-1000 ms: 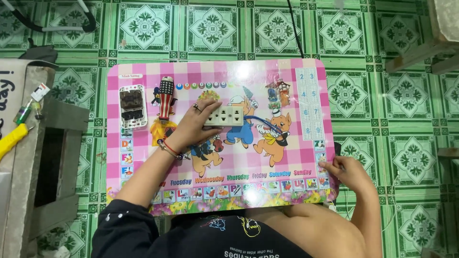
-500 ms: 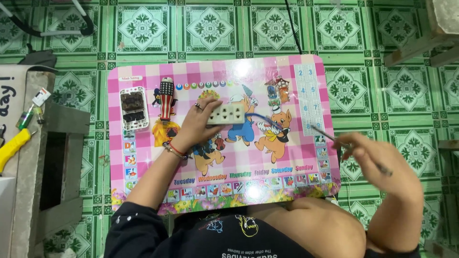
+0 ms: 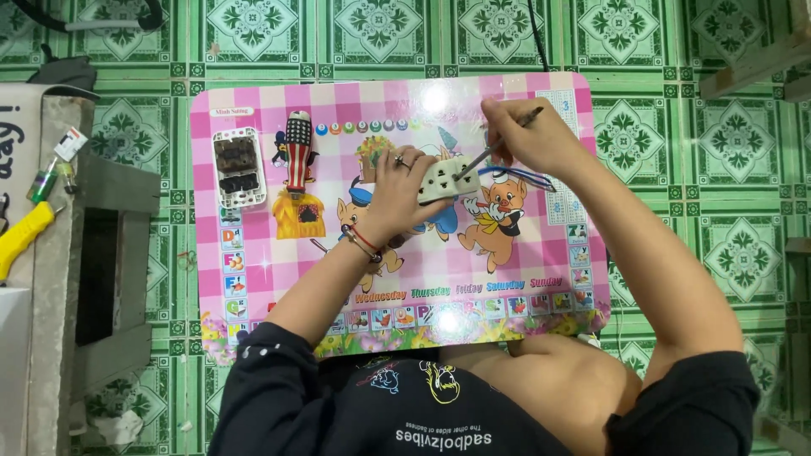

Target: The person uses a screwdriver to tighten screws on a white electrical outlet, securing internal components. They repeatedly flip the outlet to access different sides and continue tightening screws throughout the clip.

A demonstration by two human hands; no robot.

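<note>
Pinching a thin screwdriver [image 3: 494, 150], the right hand [image 3: 528, 135] has its tip down on the pale socket block [image 3: 448, 177], a cream rectangle with rows of dark pin holes. And the left hand [image 3: 397, 198] clamps that block from the left, fingers wrapped over it, a ring and a red bracelet showing. It sits near the middle of the bench [image 3: 253, 279], a low pink checked top printed with cartoon pigs and a strip of weekday names, with thin dark wires trailing off to its right. Further left on the bench, a second socket plate [image 3: 237, 166] lies face-up with dark insides, and just beside it a striped dark-and-red tool [image 3: 296, 152]. Beyond that, green patterned floor tiles [image 3: 718, 127] all round, and a yellow-handled tool [image 3: 21, 239] on a grey ledge at far left. Compared with half a second ago, the right hand has swung in from the bench's right edge up to the block; the left grip hasn't budged.
</note>
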